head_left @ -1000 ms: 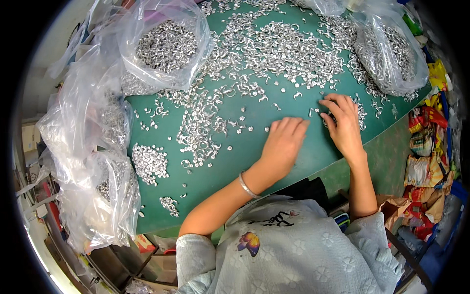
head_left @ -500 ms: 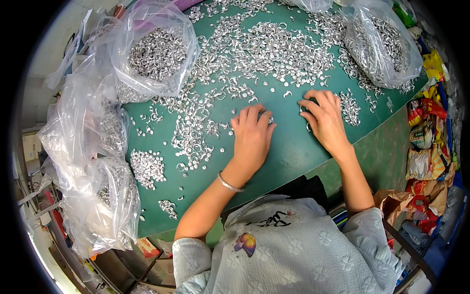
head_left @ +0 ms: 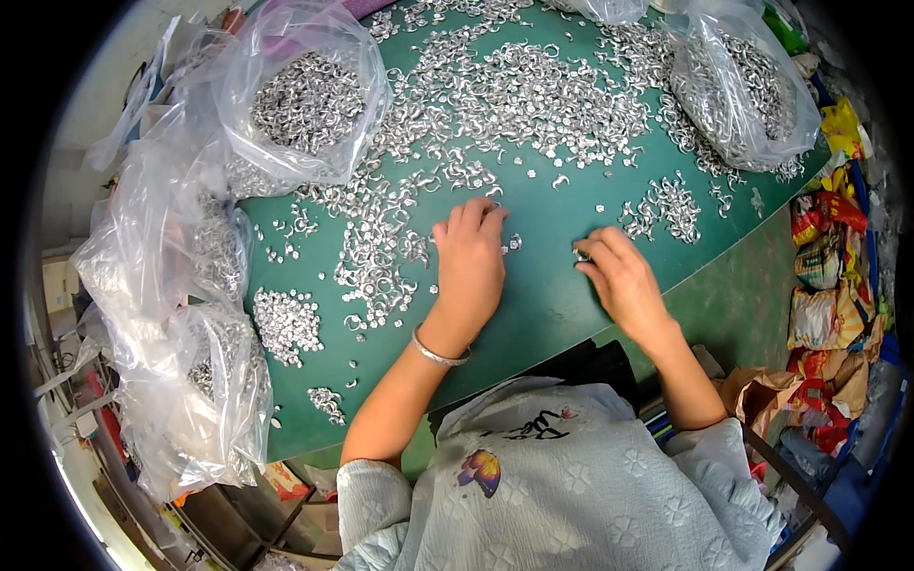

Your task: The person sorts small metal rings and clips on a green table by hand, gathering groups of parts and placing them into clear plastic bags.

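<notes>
Small silver metal pieces (head_left: 552, 100), many curved like open rings, lie across the green tabletop (head_left: 533, 314). My left hand (head_left: 471, 266), with a bracelet (head_left: 440, 350) on its wrist, rests at the near edge of the spread, fingers bent down and close together. Whatever its fingertips hold is hidden. A couple of loose pieces (head_left: 513, 243) lie just right of it. Nearer to me on the right, my right hand (head_left: 624, 283) pinches one small silver metal piece (head_left: 580, 255) between thumb and fingers. Beyond that hand sits a small pile (head_left: 671, 209) of curved pieces.
Clear plastic bags full of pieces stand at the far left (head_left: 367, 143), left edge (head_left: 143, 381) and far right (head_left: 800, 133). Two small heaps, one larger (head_left: 288, 326) and one smaller (head_left: 327, 404), lie at the left. Colourful packages (head_left: 826, 257) line the right beyond the table edge.
My right hand has drawn back toward me from the small pile, which now spreads further left. My left hand has shifted left, leaving loose pieces visible at its right.
</notes>
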`<state>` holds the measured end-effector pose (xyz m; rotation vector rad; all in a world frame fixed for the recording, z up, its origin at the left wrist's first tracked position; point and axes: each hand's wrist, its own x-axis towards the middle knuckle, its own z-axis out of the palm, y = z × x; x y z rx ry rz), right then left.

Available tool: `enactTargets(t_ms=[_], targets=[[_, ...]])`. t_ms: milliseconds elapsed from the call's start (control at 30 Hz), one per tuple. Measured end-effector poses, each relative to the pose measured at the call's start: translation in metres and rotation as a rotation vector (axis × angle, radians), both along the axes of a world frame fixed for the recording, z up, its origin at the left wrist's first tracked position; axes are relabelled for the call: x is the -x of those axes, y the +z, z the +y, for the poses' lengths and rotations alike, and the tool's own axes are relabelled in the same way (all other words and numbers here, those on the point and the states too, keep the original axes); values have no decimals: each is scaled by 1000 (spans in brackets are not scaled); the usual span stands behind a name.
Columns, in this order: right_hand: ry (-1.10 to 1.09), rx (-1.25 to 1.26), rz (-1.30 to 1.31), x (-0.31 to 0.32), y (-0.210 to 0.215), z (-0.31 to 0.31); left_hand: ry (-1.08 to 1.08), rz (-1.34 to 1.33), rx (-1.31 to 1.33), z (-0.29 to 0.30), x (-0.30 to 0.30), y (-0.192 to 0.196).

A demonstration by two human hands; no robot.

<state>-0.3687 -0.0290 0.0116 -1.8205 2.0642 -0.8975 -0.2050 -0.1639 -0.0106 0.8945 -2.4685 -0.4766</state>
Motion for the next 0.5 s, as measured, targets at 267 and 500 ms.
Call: enactTargets(t_ms=[267,500], targets=[[141,93,-178,0,2,-40,78,128,-112,-3,-17,11],[326,132,43,-2,-8,-95,-12,48,-79,34,-9,10]])
